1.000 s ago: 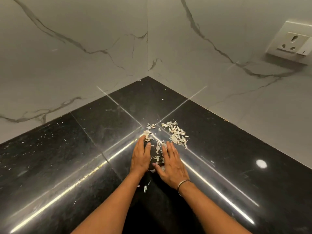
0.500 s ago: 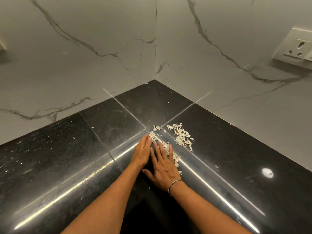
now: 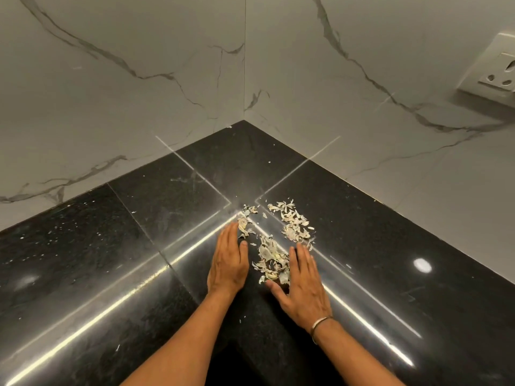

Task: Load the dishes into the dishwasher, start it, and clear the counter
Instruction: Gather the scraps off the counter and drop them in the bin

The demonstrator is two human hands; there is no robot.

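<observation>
A: Well, how many hands are on the bench [image 3: 111,260]?

B: Two. The left hand [image 3: 228,263] lies palm down on the dark stone, its fingers straight and close together, pointing toward the corner. The right hand [image 3: 302,288] is palm down as well, fingers straight, thumb spread out to the left. Neither one grips anything.

A: And what is there to clear?

B: Peel scraps [image 3: 271,260], pale and papery. They are too small and too many to count singly, but they fall into three loose patches. The middle patch lies between the two hands and touches the inner side of the right hand. The small patch [image 3: 245,222] sits just beside the left fingertips. The far patch [image 3: 294,221] lies beyond the right fingertips, nearer the wall, with a few bits close to those fingers.

A: Anything loose apart from those three?

B: One stray fleck [image 3: 241,320] lies near the left wrist, apart from the rest.

A: What else is in view?

B: One thin metal bangle [image 3: 320,327] on the right wrist. Two wall panels with grey veins, the left panel [image 3: 111,107] and the right panel [image 3: 390,149], meet in a corner behind the bench. One white socket [image 3: 496,76] is on the right panel, cut off by the frame edge.
</observation>
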